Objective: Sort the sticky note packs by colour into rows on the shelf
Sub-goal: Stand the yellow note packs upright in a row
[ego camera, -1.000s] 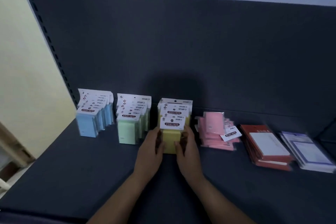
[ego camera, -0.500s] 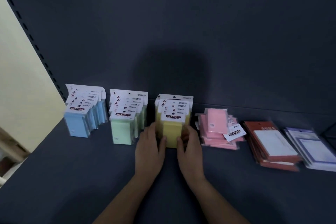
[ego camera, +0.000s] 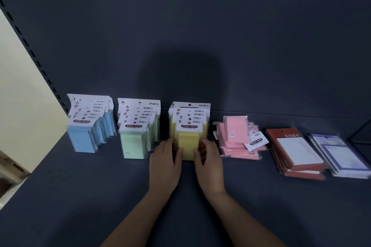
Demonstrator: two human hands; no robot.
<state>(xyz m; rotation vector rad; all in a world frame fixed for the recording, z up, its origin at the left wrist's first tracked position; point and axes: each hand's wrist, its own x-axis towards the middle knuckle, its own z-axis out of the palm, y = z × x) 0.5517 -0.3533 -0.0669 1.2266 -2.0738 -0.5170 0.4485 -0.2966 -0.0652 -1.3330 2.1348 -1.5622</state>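
Shelf (ego camera: 80,196): we log three upright rows, front labels reading STICKY NOTE. Blue packs (ego camera: 86,134) leftmost, green packs (ego camera: 136,140) next, then yellow packs (ego camera: 188,136). Left grip (ego camera: 165,164) and right grip (ego camera: 208,164) lie flat, fingers straight, pressing the yellow row's sides, holding nothing. Rightward: one flat pink pile (ego camera: 236,138) with a STICKY NOTE label, one red pad stack (ego camera: 295,152), one purple pad stack (ego camera: 339,154). Packs per row overlap too much to count.

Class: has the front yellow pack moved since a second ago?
Yes. The front yellow pack slid back toward the rear wall; its base now sits level with the green row.
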